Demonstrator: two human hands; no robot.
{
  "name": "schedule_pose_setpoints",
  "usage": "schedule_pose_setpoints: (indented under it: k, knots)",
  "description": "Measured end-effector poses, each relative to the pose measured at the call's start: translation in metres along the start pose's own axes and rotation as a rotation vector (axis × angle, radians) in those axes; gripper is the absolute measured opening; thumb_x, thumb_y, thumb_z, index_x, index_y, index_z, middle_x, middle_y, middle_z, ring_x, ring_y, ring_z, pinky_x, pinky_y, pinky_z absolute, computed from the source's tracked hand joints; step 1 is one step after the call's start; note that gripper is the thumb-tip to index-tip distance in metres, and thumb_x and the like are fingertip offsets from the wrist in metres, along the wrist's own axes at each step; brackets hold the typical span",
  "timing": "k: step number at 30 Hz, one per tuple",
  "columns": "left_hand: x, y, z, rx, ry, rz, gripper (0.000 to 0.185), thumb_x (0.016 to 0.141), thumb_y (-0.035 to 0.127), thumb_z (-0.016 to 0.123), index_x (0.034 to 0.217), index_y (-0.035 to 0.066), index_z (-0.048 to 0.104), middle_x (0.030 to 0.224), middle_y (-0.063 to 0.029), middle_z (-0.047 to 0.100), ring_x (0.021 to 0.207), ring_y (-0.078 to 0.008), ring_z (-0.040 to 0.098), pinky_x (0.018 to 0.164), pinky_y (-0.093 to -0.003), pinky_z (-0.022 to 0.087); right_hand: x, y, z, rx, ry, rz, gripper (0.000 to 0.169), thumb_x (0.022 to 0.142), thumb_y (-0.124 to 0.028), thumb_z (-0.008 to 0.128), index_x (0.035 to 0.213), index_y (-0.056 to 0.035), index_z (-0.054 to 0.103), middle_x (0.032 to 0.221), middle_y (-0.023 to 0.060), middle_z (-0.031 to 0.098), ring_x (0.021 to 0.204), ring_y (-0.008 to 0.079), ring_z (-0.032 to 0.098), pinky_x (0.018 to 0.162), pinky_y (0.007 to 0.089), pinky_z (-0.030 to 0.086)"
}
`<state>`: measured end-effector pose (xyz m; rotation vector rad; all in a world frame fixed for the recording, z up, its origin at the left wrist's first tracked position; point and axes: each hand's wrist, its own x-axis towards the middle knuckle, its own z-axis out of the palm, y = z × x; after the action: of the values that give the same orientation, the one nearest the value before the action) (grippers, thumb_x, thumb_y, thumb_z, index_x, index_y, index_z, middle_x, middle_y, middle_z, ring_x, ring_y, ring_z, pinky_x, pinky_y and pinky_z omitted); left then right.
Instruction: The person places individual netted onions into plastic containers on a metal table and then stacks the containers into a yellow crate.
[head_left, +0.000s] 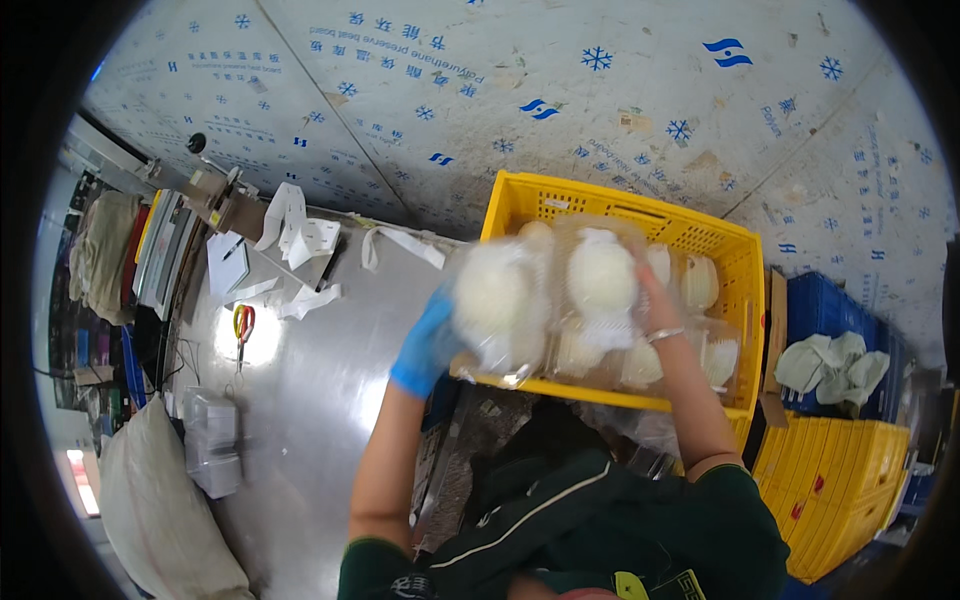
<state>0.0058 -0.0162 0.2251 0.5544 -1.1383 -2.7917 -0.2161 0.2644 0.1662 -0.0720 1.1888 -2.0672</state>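
My left hand (433, 334), in a blue glove, grips a clear plastic pack (495, 307) with a round, pale, whitish item inside. The pack is motion-blurred and hangs over the left end of a yellow plastic crate (720, 247). My right hand (655, 300), bare with a bracelet at the wrist, is around the right side of a second clear pack (602, 281) holding a similar pale item. Its fingers are partly hidden and blurred. Below, several more clear packs (701, 281) with pale contents lie in the crate.
Left is a steel table (315, 420) with red-and-yellow-handled scissors (243, 322), paper label strips (300, 232), a notepad (227, 262) and stacked clear containers (212, 442). A white woven sack (165, 510) leans nearby. Right are blue crates (825, 307) and stacked yellow crates (832, 487). A printed panel wall (600, 97) stands behind.
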Motion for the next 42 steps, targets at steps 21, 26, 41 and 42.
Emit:
schedule_pose_setpoints:
  k: [21,26,41,42]
  knots:
    - [0.119,-0.104,0.045,1.830,0.319,0.526,0.056,0.085,0.020,0.058,0.134,0.000,0.039,0.143,-0.0218,0.030,0.128,-0.0394,0.034,0.107,-0.0447,0.029,0.114,0.019,-0.080,-0.598,0.412,0.012,0.048,0.092,-0.031,0.041,0.129,-0.0010,0.047,0.127,0.0137,0.051,0.115,0.0259,0.049,0.097,0.0332,0.036]
    - [-0.028,-0.128,0.085,1.449,0.290,0.589,0.051,0.083,0.011,0.054,0.131,0.000,0.044,0.133,-0.0224,0.045,0.121,-0.0371,0.044,0.104,-0.0422,0.035,0.152,0.024,-0.120,-0.788,0.111,-0.072,0.047,0.090,-0.026,0.046,0.130,-0.0016,0.045,0.125,0.0148,0.052,0.111,0.0265,0.051,0.094,0.0341,0.040]
    - [-0.573,-0.398,0.053,0.899,1.608,-0.277,0.031,0.083,0.030,0.052,0.099,0.005,0.061,0.092,-0.0206,0.064,0.084,-0.0385,0.061,0.075,-0.0487,0.048,-0.264,0.272,0.205,-0.798,-1.316,0.199,0.047,0.085,-0.012,0.058,0.129,-0.0035,0.044,0.114,0.0167,0.058,0.093,0.0252,0.062,0.078,0.0301,0.051]
    - [-0.582,-0.406,0.055,0.809,1.568,-0.306,0.031,0.083,0.030,0.052,0.098,0.005,0.062,0.091,-0.0208,0.064,0.084,-0.0388,0.061,0.074,-0.0487,0.048,-0.328,0.286,0.230,-0.918,-1.540,0.299,0.042,0.086,-0.004,0.054,0.128,-0.0031,0.046,0.113,0.0131,0.059,0.095,0.0204,0.061,0.081,0.0312,0.050]
